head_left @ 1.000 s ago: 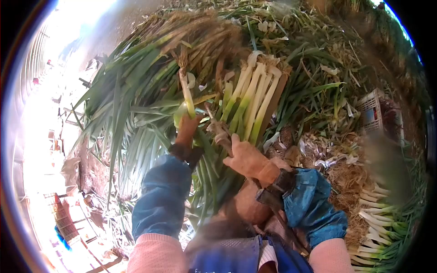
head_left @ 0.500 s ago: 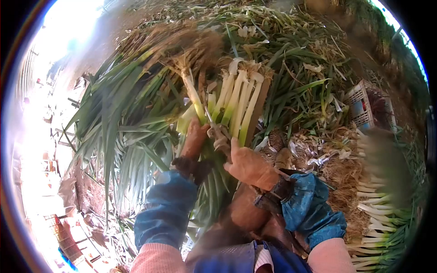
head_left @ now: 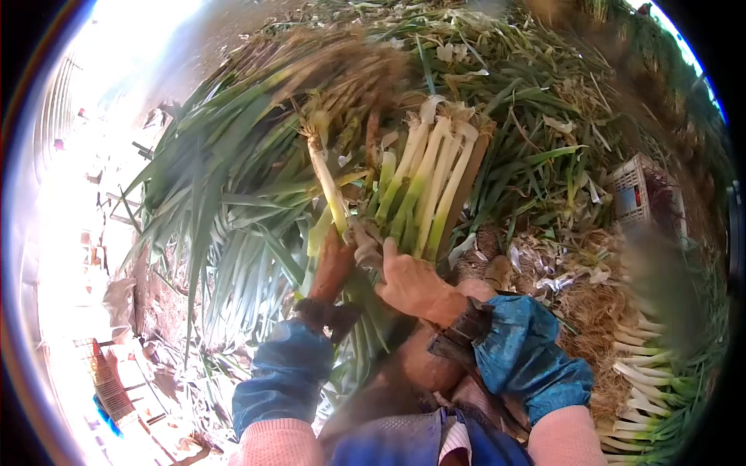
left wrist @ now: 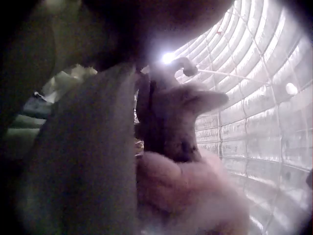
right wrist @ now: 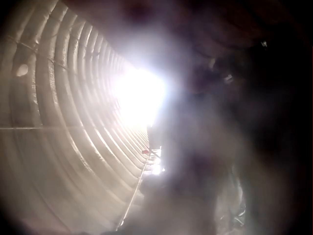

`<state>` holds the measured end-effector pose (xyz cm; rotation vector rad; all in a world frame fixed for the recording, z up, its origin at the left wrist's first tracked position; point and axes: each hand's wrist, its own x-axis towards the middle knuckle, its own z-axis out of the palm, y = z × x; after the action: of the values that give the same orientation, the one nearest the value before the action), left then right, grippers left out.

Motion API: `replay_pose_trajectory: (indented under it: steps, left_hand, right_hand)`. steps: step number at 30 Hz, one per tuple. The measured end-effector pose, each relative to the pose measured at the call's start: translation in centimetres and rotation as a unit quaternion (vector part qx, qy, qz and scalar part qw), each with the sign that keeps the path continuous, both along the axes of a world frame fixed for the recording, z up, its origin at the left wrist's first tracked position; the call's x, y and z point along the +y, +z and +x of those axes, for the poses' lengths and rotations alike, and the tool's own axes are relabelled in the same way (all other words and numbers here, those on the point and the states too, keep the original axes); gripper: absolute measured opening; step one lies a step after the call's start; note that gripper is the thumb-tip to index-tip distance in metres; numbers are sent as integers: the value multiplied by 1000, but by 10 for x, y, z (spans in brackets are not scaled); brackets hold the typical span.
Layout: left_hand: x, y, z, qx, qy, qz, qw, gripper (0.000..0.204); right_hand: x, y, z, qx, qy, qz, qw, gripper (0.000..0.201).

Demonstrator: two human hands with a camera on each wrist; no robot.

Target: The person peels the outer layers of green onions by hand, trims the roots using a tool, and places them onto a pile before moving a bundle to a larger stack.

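Observation:
In the head view my left hand (head_left: 332, 264) grips a single leek (head_left: 325, 179) by its green part, the roots pointing away from my body. Right beside it, my right hand (head_left: 420, 287) holds a small tool with a cloth-wrapped handle (head_left: 365, 247). The tool's working end overlaps the leek just above the left hand's fingers. In the left wrist view the wrapped handle (left wrist: 176, 117) stands above blurred fingers (left wrist: 181, 191). A bundle of trimmed leeks (head_left: 427, 175) lies just beyond the right hand, white ends away from me. The right wrist view is mostly glare and blur.
A heap of untrimmed leeks (head_left: 225, 155) spreads to the left, with loose leaves (head_left: 528, 93) behind. Root scraps (head_left: 590, 314) lie at the right, next to a row of trimmed leeks (head_left: 641, 388). A white plastic crate (head_left: 631, 190) stands farther back.
My left hand has drawn the leek toward my body and closer to the right hand. The tool now overlaps the leek, where it was apart a second ago.

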<state>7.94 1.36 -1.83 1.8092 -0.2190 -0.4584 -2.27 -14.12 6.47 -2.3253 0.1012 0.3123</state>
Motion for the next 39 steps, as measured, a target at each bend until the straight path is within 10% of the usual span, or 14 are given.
replay_pose_trajectory:
  steps: [7,9,30,39]
  left_hand:
    - [31,-1,-35,-167,-100,177,965,50]
    - [32,4,-49,-102,16,150,983,51]
    - [41,42,-95,102,10,195,975,49]
    - [33,31,-91,-36,-24,156,987,49]
  right_hand:
    - [19,-17,33,-34,14,-17,999,62]
    - [20,-21,34,-23,-2,-18,1000,66]
    - [20,-21,4,46,17,-13,999,53]
    - [13,-13,-2,22,28,-38,999,54]
